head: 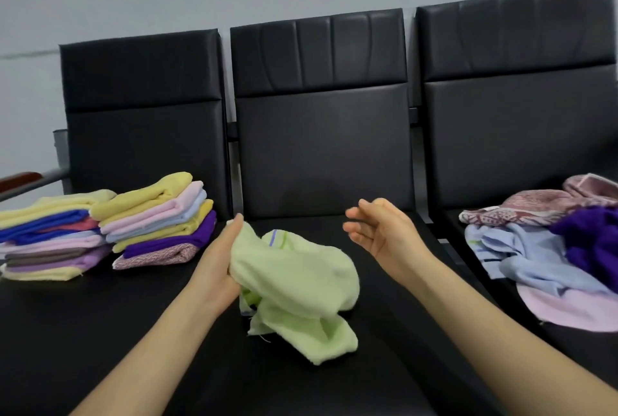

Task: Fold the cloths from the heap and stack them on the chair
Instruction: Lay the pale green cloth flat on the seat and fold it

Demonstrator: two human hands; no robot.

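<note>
A crumpled light green cloth (pixel 301 285) hangs over the middle chair seat (pixel 334 382), and my left hand (pixel 217 268) grips its left side. My right hand (pixel 378 231) hovers to the right of the cloth, fingers relaxed and holding nothing. The unfolded heap (pixel 548 248) of pink, light blue and purple cloths lies on the right chair. Two stacks of folded cloths rest on the left chair: a far-left stack (pixel 50 238) and a taller stack (pixel 160 218) beside it.
Three black padded chairs stand side by side against a grey wall, their backrests (pixel 321 114) upright behind the seats. A metal armrest with a wooden top (pixel 23 180) sticks out at the far left.
</note>
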